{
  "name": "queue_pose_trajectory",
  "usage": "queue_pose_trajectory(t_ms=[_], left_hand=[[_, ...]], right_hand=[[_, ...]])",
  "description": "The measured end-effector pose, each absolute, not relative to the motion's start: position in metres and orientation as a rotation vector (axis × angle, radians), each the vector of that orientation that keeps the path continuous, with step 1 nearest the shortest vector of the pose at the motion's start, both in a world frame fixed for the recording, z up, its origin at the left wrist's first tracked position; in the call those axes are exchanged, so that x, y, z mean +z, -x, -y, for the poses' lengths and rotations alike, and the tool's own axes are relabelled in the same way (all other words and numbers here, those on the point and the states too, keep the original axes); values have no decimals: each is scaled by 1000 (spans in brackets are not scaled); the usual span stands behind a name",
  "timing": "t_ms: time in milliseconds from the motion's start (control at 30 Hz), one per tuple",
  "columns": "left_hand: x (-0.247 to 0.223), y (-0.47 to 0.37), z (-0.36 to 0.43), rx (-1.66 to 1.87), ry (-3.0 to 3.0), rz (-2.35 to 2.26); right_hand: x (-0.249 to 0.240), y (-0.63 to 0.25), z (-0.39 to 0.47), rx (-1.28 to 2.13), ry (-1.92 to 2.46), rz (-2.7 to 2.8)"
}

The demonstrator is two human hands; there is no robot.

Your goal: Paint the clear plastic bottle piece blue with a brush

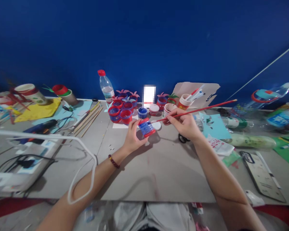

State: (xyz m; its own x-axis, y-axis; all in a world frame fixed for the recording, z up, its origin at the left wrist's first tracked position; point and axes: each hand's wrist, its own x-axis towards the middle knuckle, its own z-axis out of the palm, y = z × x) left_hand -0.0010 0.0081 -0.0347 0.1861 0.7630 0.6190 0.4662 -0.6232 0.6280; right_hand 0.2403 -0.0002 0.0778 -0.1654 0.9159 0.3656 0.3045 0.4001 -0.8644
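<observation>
One ring, blue with red rims, sits pinched in my left hand over the middle of the table. My right hand grips a brush (red handle), its tip touching the ring. More rings and a paint pot cluster near the far edge.

The small cup sits in the left hand, above the middle of the tabletop. The right hand is just right of it and holds the brush, whose tip touches the cup. Behind them stands a group of cups. The bottle stands behind that group. The phone lies far right.
</observation>
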Motion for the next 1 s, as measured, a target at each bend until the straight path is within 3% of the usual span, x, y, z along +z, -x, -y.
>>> queue_pose_trajectory(t_ms=[1000], left_hand=[[-31, 2, -7, 1510, -2192, -1190]], right_hand=[[89, -226, 14, 580, 1080, 2083]])
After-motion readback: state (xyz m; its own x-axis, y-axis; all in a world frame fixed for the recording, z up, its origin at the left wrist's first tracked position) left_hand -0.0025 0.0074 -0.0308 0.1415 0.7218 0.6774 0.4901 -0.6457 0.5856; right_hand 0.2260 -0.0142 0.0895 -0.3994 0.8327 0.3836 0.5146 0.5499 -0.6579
